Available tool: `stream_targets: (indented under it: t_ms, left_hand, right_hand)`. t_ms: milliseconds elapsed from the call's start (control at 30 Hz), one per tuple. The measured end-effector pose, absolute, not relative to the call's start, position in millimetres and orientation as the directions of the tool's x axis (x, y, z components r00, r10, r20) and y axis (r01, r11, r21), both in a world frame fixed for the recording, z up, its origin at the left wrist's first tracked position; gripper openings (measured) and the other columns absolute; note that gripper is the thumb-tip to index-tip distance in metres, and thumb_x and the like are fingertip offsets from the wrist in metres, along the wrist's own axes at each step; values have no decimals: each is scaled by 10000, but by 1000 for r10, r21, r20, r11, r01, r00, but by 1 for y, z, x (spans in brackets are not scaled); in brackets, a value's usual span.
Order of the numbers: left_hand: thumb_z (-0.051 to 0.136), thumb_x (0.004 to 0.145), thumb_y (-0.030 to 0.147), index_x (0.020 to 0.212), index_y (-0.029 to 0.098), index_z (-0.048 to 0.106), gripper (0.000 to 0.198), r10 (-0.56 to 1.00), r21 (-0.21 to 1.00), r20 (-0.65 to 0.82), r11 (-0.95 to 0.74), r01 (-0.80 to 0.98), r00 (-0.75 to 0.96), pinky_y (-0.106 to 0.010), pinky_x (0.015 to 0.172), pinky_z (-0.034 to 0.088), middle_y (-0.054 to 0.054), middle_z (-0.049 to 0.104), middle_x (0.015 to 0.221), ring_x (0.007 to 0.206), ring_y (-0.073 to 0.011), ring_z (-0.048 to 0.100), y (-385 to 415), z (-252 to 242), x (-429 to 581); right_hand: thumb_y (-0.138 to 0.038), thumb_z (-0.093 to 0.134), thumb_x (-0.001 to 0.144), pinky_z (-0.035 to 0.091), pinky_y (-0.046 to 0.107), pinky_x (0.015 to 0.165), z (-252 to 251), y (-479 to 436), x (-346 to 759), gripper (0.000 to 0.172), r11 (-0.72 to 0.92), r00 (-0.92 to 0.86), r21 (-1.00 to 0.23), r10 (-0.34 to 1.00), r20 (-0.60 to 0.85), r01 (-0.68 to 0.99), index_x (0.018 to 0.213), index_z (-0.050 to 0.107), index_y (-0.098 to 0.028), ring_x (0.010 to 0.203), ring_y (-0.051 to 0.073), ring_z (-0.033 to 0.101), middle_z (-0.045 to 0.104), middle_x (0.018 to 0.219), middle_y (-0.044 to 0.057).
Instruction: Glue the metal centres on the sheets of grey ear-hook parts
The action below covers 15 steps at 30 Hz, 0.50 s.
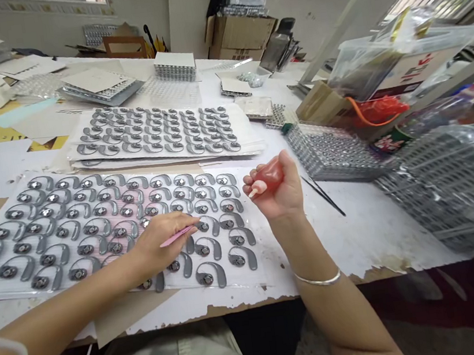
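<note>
Rows of grey hook-shaped parts (205,248), each with a round dark and silver disc at one end, lie on a plastic sheet (250,275) on the bench (370,230). The left hand (161,244) rests over the sheet, forearm reaching in from the lower left. Its fingers (177,223) pinch closed on a slim pink stick (179,236), whose tip sits just beside one part. The right hand (280,195) is raised above the bench to the right of the sheet, wrist bent. Its fingers (255,185) curl around a red bulb (272,176), holding it against the palm. A thin silver bangle (318,279) circles that wrist. Black tweezers (323,195) lie on the bench just right of the hand. Beyond the sheet lies a second sheet (250,148) of the same parts. Clear trays (329,151) of small silver pieces are stacked to the right, and a cardboard box (240,34) stands at the back.
</note>
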<state>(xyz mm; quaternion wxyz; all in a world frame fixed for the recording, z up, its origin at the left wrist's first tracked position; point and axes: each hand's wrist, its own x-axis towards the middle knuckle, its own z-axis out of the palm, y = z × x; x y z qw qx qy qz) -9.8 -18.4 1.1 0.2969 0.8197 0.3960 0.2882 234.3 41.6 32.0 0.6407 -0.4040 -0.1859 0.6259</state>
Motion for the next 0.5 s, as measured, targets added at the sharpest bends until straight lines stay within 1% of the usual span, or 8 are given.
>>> stream_targets:
  t_ms: [100, 200, 267, 367, 500]
  left_hand:
    - [521, 903, 213, 1077, 151, 687, 248, 811, 694, 215, -519, 499, 544, -288, 777, 555, -77, 718, 991, 867, -170, 678, -16, -2, -11]
    - [538, 893, 211, 1051, 152, 697, 232, 818, 666, 235, -528, 526, 525, -295, 752, 562, -73, 729, 953, 843, -177, 686, -17, -5, -9]
    - [559, 879, 205, 1024, 150, 708, 214, 823, 667, 253, -529, 525, 508, -280, 715, 566, -68, 735, 922, 801, -172, 692, -20, -6, -8]
    - [574, 866, 189, 976, 134, 719, 190, 824, 648, 293, -544, 532, 485, -260, 649, 559, -66, 738, 864, 723, -163, 690, -24, -5, -7]
    - [549, 875, 160, 990, 121, 705, 198, 785, 554, 352, -614, 562, 510, -278, 615, 539, -54, 725, 792, 668, -163, 667, -24, -1, -9]
  right_hand:
    - [-602, 722, 555, 435, 251, 383, 25, 43, 239, 466, -122, 153, -723, 941, -303, -680, 611, 480, -209, 486, 131, 546, 511, 508, -22]
    - [-613, 715, 567, 438, 253, 377, 23, 43, 243, 480, -100, 152, -736, 952, -267, -670, 615, 461, -208, 479, 132, 550, 514, 512, -26]
    - [-621, 719, 560, 445, 258, 378, 23, 42, 242, 501, -75, 166, -759, 958, -236, -647, 622, 442, -209, 472, 133, 553, 511, 515, -34]
    - [-613, 726, 559, 446, 253, 380, 25, 39, 238, 513, -2, 243, -798, 952, -186, -603, 635, 414, -214, 468, 131, 563, 503, 522, -58]
    - [-584, 707, 616, 427, 234, 373, 28, 33, 233, 476, 155, 381, -834, 922, -71, -530, 654, 401, -220, 465, 115, 553, 497, 545, -77]
